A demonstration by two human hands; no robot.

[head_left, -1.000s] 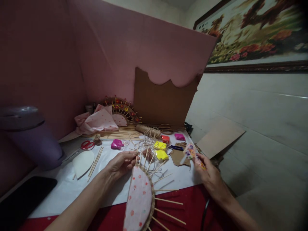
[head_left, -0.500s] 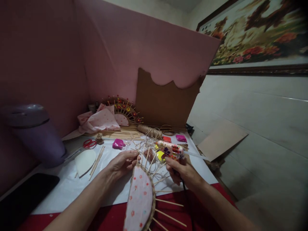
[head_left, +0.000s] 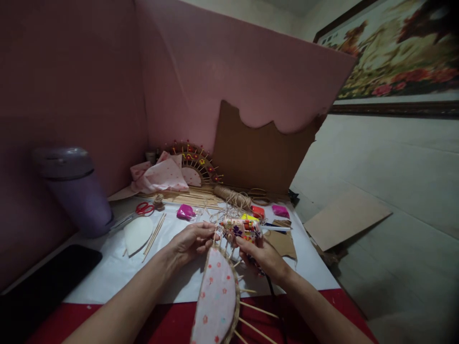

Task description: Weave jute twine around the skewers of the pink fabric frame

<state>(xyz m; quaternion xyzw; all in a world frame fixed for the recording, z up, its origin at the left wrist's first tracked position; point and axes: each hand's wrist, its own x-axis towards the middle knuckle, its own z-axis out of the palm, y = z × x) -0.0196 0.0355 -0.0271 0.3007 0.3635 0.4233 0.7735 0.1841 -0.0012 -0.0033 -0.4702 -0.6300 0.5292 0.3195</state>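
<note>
My left hand (head_left: 191, 243) pinches a thin wooden stick at the upper end of a half-round piece (head_left: 217, 296). This piece is covered in pale pink cloth with red dots and edged with twine, and several sticks fan out from its curved side. A flower-patterned hot glue gun (head_left: 247, 228) is in my right hand (head_left: 265, 258), its fingers wrapped around the handle. Its front end is close to my left fingertips, and a glue stick (head_left: 276, 229) juts from its back. The exact nozzle tip is hard to make out.
A purple tumbler (head_left: 81, 196), red-handled scissors (head_left: 143, 209) and a dark phone (head_left: 53, 282) lie to the left. Behind are a twine spool (head_left: 229, 195), loose sticks (head_left: 186, 195), clay packets (head_left: 185, 211) and a finished-looking decorated fan (head_left: 201, 162). Cardboard (head_left: 265, 157) stands behind.
My right hand has moved the glue gun left, bringing its front up to my left fingertips. The left hand keeps its pinch on the stick. The whole view has shifted slightly.
</note>
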